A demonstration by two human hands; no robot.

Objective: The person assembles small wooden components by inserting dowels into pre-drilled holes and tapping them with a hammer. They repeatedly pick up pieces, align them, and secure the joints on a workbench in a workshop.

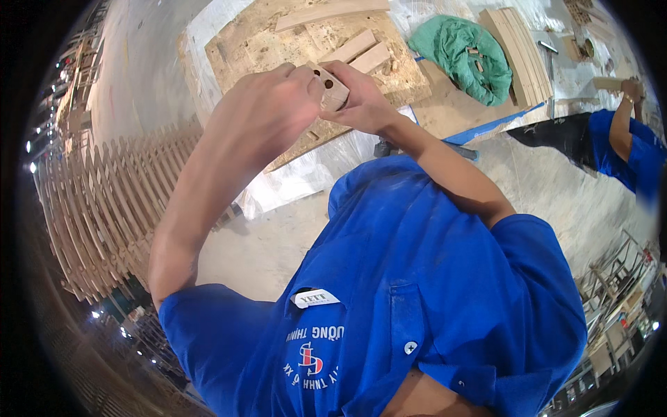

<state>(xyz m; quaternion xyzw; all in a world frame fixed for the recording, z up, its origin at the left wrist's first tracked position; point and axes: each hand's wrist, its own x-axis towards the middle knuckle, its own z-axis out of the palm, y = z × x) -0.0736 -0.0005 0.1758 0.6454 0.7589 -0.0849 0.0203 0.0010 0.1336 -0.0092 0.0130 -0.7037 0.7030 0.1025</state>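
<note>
A pale wooden piece (pixel 335 94) with two dark round holes in its face is held up over the work board. My right hand (pixel 365 103) grips it from the right, thumb on the near side and fingers on the far side. Curled against its left side is my left hand (pixel 274 104), closed, with the back of the hand toward me. Its fingertips are hidden, so whatever they pinch cannot be made out. Just beyond the hands, two short wooden strips (pixel 372 58) lie side by side on the worn board (pixel 243 52).
Right of the board, a green sack (pixel 451 43) holds small wooden bits. Beside it stand stacked curved wooden slats (pixel 517 59). A longer slat (pixel 330 14) lies at the board's far edge. Rows of wooden pieces (pixel 118 208) stand at left. Another person's arm (pixel 620 128) shows far right.
</note>
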